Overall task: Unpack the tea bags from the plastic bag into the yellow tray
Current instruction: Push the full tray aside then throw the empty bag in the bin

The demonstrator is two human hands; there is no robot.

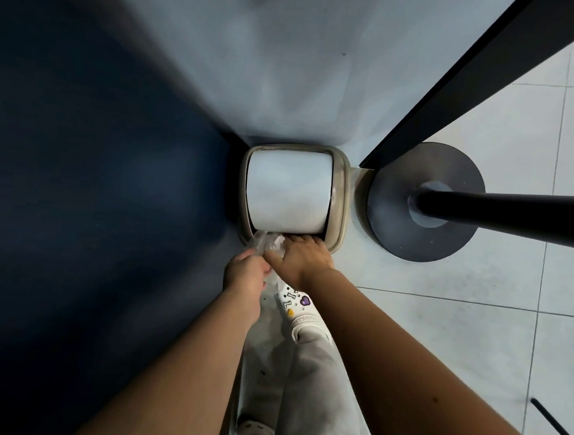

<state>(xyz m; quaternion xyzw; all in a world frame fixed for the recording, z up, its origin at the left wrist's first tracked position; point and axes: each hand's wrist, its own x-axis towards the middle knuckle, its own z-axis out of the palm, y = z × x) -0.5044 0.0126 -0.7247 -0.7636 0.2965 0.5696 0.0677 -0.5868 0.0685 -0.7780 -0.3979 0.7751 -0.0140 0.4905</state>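
Note:
My left hand (pixel 246 272) grips a crumpled clear plastic bag (pixel 264 243) at the front edge of a beige swing-lid bin (pixel 341 194). The bag's upper end lies at the gap under the bin's white lid (pixel 287 190). My right hand (pixel 301 259) sits beside it, its fingertips pressing into that gap at the lid's lower edge and its thumb touching the plastic. No tea bags and no yellow tray are in view.
The bin stands on the floor in a corner between a dark blue wall (pixel 95 170) and a pale wall. A round grey base (pixel 447 242) with a black pole stands to its right on white tiles. My white clog (pixel 301 311) is just below the hands.

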